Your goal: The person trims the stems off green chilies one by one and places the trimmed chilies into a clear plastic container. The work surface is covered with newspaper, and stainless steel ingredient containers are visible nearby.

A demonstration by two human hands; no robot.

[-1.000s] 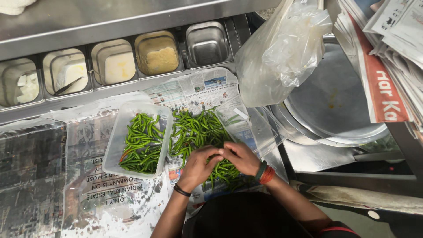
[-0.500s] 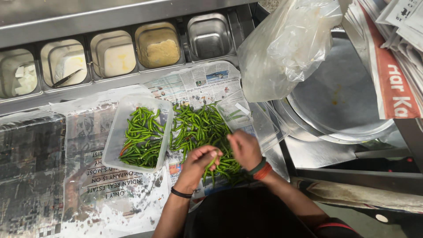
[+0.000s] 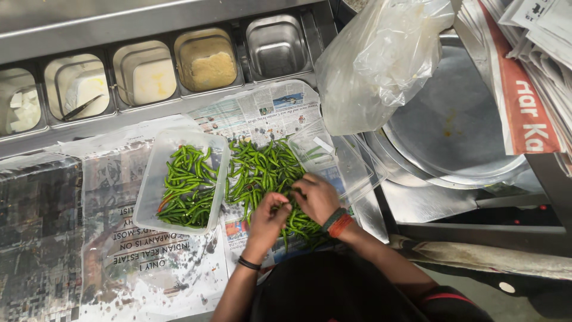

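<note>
A heap of green chillies [image 3: 262, 170] lies on newspaper [image 3: 262, 113] spread over a steel counter. My left hand [image 3: 268, 217] and my right hand [image 3: 316, 197] are close together over the near edge of the heap, fingers pinched on a chilli between them. A clear plastic tub [image 3: 154, 203] to the left holds more green chillies [image 3: 185, 188]. A black band is on my left wrist, dark and orange bands on my right.
Steel inset pans run along the back: white pieces [image 3: 21, 110], white paste [image 3: 152, 80], yellow paste [image 3: 208, 68], one empty [image 3: 277, 48]. A clear plastic lid [image 3: 345, 164], a plastic bag [image 3: 381, 59], a large steel plate [image 3: 459, 125] and stacked newspapers [image 3: 530, 59] sit at right.
My hands have shifted slightly right over the chilli heap and come together again on a chilli; the camera view moved a little.
</note>
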